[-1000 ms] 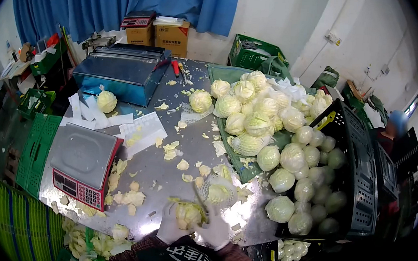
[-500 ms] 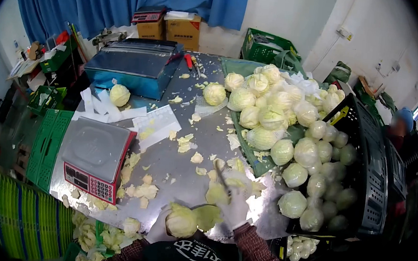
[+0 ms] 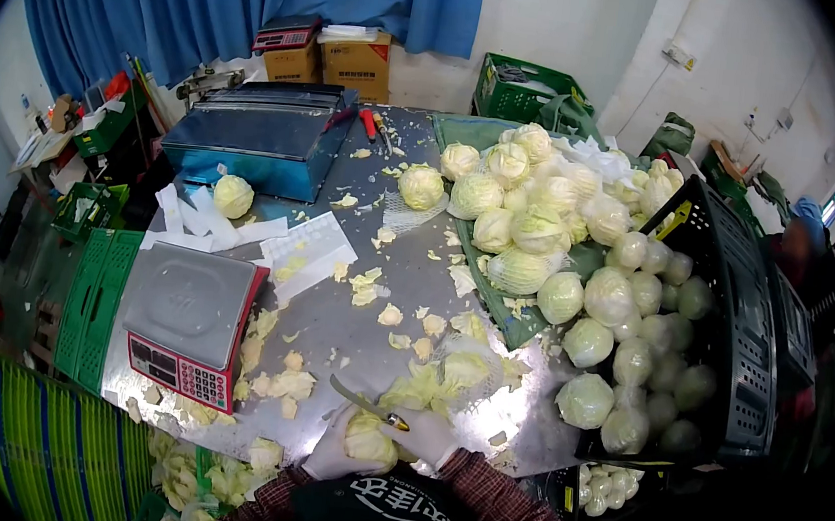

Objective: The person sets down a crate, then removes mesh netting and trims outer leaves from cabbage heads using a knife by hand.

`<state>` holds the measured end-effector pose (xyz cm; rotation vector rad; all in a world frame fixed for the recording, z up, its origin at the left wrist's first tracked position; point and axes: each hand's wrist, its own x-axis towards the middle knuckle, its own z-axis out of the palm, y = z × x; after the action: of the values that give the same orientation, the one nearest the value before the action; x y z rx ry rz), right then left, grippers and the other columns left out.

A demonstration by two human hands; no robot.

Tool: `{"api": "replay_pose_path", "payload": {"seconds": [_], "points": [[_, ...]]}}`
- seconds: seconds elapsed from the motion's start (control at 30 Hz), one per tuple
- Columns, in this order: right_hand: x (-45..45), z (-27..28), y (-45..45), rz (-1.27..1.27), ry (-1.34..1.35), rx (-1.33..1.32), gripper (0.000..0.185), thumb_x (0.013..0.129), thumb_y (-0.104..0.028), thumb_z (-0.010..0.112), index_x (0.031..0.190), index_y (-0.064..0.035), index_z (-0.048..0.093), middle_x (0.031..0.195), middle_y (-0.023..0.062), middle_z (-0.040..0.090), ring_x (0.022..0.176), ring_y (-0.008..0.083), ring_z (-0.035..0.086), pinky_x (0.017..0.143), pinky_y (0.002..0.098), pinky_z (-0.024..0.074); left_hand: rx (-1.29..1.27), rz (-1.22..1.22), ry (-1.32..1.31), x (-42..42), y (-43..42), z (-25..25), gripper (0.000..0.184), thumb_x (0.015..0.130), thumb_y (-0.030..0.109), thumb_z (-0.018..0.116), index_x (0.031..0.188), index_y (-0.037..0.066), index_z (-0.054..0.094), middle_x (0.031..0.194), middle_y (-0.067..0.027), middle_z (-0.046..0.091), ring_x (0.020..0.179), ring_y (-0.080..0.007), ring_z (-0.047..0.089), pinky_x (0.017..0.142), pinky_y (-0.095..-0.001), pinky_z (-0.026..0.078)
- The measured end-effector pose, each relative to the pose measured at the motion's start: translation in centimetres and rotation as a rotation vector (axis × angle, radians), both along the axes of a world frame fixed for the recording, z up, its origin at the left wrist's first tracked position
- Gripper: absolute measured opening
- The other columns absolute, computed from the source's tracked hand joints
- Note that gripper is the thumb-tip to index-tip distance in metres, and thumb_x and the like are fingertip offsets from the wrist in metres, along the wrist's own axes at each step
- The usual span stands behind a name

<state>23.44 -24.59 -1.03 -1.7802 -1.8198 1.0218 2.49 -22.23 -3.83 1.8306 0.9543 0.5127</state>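
Note:
My left hand (image 3: 329, 453), in a white glove, is wrapped round the left side of a pale green cabbage (image 3: 370, 445) close to my apron. In my right hand (image 3: 432, 439), also gloved, is a knife (image 3: 362, 401) with a curved blade. The blade points left and passes over the top of the cabbage; whether it touches cannot be told. The right fingers lie against the cabbage's right side, partly hidden. Loose cabbage leaves (image 3: 417, 386) lie on the metal table just beyond my hands.
A red-edged scale (image 3: 187, 304) stands at the left, a blue wrapping machine (image 3: 253, 139) behind it. Many cabbages (image 3: 541, 227) are heaped at the right on green cloth. Wrapped ones sit by a black crate (image 3: 746, 342). Leaf scraps and white paper (image 3: 309, 255) litter the table.
My right hand has come left and nearer to me, bringing the knife over the cabbage. A leaf beside the cabbage has gone from there; more leaves lie on the table beyond.

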Motion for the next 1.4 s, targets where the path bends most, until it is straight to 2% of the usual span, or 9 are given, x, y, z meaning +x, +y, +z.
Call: {"api": "replay_pose_path", "payload": {"seconds": [0.13,0.27,0.43,0.8,0.9,0.97,1.03,1.2,1.4], "points": [[2.3,-6.1,0.8,-0.353,-0.102,0.054,0.039,0.082,-0.04,0.065,0.101,-0.0059,0.066,0.082,0.0145,0.066,0.069,0.0334,0.064,0.066,0.0383,0.0509,-0.177,0.08,-0.159,-1.0,-0.5,-3.6,0.105,0.061,0.033,0.087,0.142,0.0,0.028,0.137,-0.0195,0.037,0.126,-0.0325,0.041,0.107,-0.0411,0.034],[2.5,1.4,-1.3,-0.187,-0.053,0.072,0.06,0.078,-0.051,0.068,0.113,-0.0021,0.062,0.099,0.0192,0.065,0.09,0.032,0.064,0.077,0.0375,0.051,-0.291,0.192,-0.422,-1.2,-0.6,-6.1,0.096,0.067,0.028,0.084,0.141,-0.001,0.03,0.136,-0.0205,0.039,0.127,-0.032,0.04,0.106,-0.0397,0.035],[0.1,-0.4,-1.9,-0.069,0.127,-0.129,0.066,0.077,-0.053,0.068,0.116,-0.0008,0.061,0.107,0.02,0.063,0.095,0.0337,0.062,0.082,0.0366,0.0496,-0.296,0.196,-0.296,-1.0,-0.5,-7.1,0.095,0.067,0.028,0.084,0.141,-0.001,0.032,0.135,-0.0212,0.038,0.126,-0.0323,0.04,0.106,-0.0403,0.035],[-0.7,-0.8,-0.3,-0.186,-0.13,-0.066,0.037,0.075,-0.031,0.065,0.099,-0.0036,0.062,0.085,0.0199,0.065,0.081,0.0364,0.064,0.073,0.0425,0.0505,-0.296,0.271,-0.337,-0.5,0.0,-6.4,0.086,0.072,0.025,0.08,0.139,-0.003,0.034,0.132,-0.0208,0.045,0.122,-0.0301,0.046,0.103,-0.0391,0.038],[4.0,-4.9,-0.3,-0.361,-0.123,0.052,0.032,0.076,-0.026,0.065,0.099,-0.0044,0.061,0.08,0.0198,0.065,0.079,0.0368,0.064,0.07,0.0448,0.0502,-0.512,0.297,-0.431,-0.9,0.4,-4.0,0.07,0.081,0.018,0.073,0.137,-0.002,0.037,0.129,-0.0173,0.05,0.119,-0.0249,0.051,0.101,-0.0366,0.042],[6.9,-3.3,-0.8,-0.376,-0.317,-0.161,0.034,0.077,-0.024,0.066,0.104,-0.0039,0.059,0.091,0.0196,0.065,0.077,0.0347,0.064,0.068,0.043,0.0513,-1.1,0.397,-1.003,-1.3,0.6,-5.6,0.058,0.087,0.012,0.066,0.136,-0.001,0.038,0.127,-0.0137,0.053,0.114,-0.0211,0.054,0.097,-0.0328,0.046],[5.4,2.4,-2.0,-0.357,-0.445,-0.001,0.04,0.078,-0.029,0.068,0.11,-0.0057,0.059,0.109,0.0194,0.061,0.074,0.0322,0.065,0.068,0.0391,0.0528,-0.952,0.438,-0.939,-0.3,0.6,-4.2,0.055,0.088,0.011,0.064,0.136,0.0,0.039,0.126,-0.0128,0.054,0.112,-0.0203,0.055,0.095,-0.0319,0.047],[-0.9,5.8,-1.6,0.032,0.037,0.365,0.044,0.082,-0.036,0.068,0.119,-0.0135,0.057,0.118,0.0108,0.054,0.076,0.0262,0.064,0.069,0.0351,0.0536,-0.641,0.499,-0.672,2.4,0.1,-1.5,0.039,0.094,0.011,0.053,0.129,-0.003,0.045,0.123,-0.012,0.057,0.109,-0.0216,0.059,0.093,-0.0341,0.049],[-0.8,4.6,-0.7,0.243,-0.162,0.103,0.043,0.083,-0.033,0.068,0.118,-0.0112,0.056,0.115,0.0095,0.053,0.086,0.0266,0.063,0.07,0.035,0.0521,-0.726,0.592,-0.608,1.7,0.6,-4.0,0.044,0.089,0.011,0.064,0.126,-0.001,0.045,0.114,-0.0097,0.061,0.102,-0.0171,0.059,0.086,-0.0297,0.051]]}}
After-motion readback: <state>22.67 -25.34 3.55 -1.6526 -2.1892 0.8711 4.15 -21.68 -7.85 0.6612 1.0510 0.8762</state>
